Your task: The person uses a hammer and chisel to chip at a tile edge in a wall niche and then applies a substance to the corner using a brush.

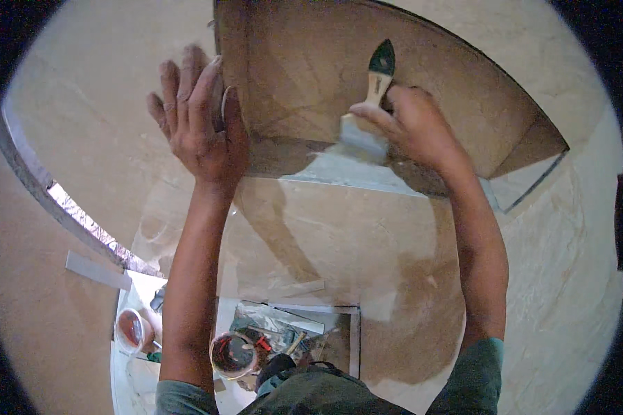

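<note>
My right hand (417, 123) is closed around a flat paintbrush (378, 81) with a pale wooden handle and a dark green end. Its blurred bristles meet the lower ledge of a brown wall recess (304, 62). A whitish patch (349, 169) covers part of that ledge beneath the brush, while the ledge on either side stays brown. My left hand (202, 121) lies against the wall at the recess's left edge, fingers stretched upward and thumb apart. No object shows in it.
Low in the view, a round bucket (233, 355) stands by a jumble of tools (287, 339). A pale tub (133, 330) sits on a white surface left of my left forearm. A narrow light strip (98, 270) juts out nearby. A curved gap (83, 214) runs along the left.
</note>
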Motion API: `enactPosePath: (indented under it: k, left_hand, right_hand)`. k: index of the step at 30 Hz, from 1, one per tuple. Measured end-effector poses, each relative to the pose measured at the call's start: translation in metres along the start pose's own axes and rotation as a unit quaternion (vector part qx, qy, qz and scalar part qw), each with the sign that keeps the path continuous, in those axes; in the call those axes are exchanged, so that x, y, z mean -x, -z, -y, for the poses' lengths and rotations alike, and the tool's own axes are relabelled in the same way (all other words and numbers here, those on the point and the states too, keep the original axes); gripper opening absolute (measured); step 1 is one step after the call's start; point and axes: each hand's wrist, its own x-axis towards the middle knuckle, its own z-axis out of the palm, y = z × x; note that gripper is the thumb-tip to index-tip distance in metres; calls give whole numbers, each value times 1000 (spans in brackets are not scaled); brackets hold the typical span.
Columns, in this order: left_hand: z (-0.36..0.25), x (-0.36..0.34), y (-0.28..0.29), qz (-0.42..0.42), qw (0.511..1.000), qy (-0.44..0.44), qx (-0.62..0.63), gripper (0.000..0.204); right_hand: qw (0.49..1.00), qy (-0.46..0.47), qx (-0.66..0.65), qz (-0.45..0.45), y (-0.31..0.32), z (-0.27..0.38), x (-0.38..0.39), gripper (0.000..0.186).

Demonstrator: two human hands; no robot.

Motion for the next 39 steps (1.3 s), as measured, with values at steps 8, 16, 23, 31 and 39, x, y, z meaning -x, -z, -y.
enactPosePath:
  k: [8,16,23,31,39]
  left_hand:
    - [0,1,-7,-27,999,10,40,31]
    - [-4,1,-3,-6,1000,-3,23,32]
    - [4,4,-1,-9,999,-1,36,33]
    - [1,1,1,-4,997,20,71,34]
    - [-7,-4,1,-9,998,20,53,40]
  right_hand:
    - [972,158,-160,-75,-77,43,-43,42]
    - [987,138,-88,-3,-61,33,-57,34]
    - [974,155,-162,9,-51,50,-50,27]
    - [980,30,-195,-31,-43,54,-39,37]
    - [959,-55,-257,108,-23,-17,-22,42]
